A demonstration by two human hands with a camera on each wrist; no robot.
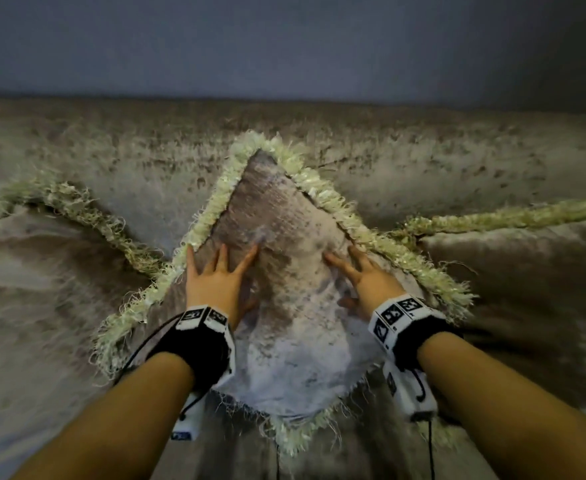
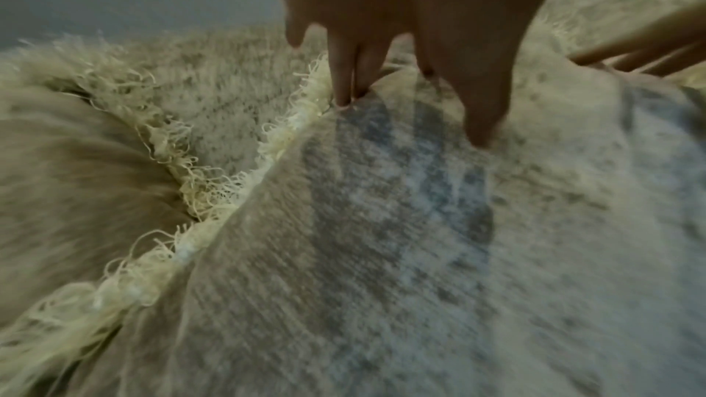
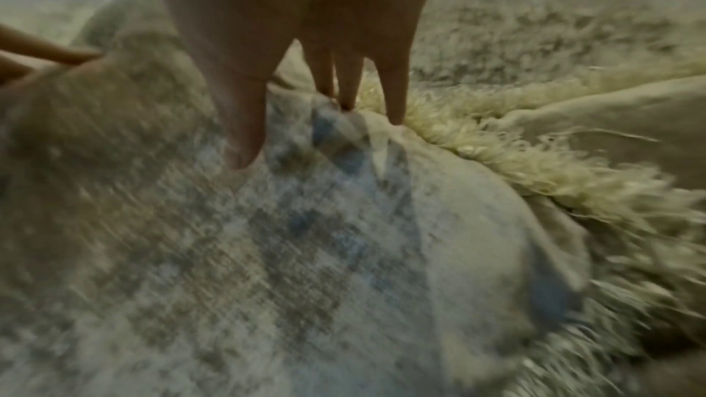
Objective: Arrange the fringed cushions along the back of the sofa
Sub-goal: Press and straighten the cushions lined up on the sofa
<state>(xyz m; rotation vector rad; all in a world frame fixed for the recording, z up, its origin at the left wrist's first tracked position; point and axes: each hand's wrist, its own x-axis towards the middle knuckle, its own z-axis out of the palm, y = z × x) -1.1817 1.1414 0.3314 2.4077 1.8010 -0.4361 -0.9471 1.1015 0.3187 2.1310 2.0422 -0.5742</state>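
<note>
A grey-beige cushion (image 1: 284, 306) edged with pale cream fringe leans corner-up, like a diamond, against the sofa back (image 1: 423, 157). My left hand (image 1: 215, 275) lies flat on its left half, fingers spread and straight. My right hand (image 1: 357, 275) presses its right half the same way. In the left wrist view my left hand (image 2: 401, 86) touches the cushion (image 2: 382, 252) beside its fringe. The right wrist view shows my right hand (image 3: 325, 107) with fingertips on the cushion (image 3: 305, 252). Neither hand grips the fabric.
A second fringed cushion (image 1: 42, 244) lies to the left, and a third (image 1: 513, 258) to the right, both against the sofa back. A grey-blue wall (image 1: 284, 39) rises behind the sofa. The sofa seat (image 1: 25, 375) spreads out below.
</note>
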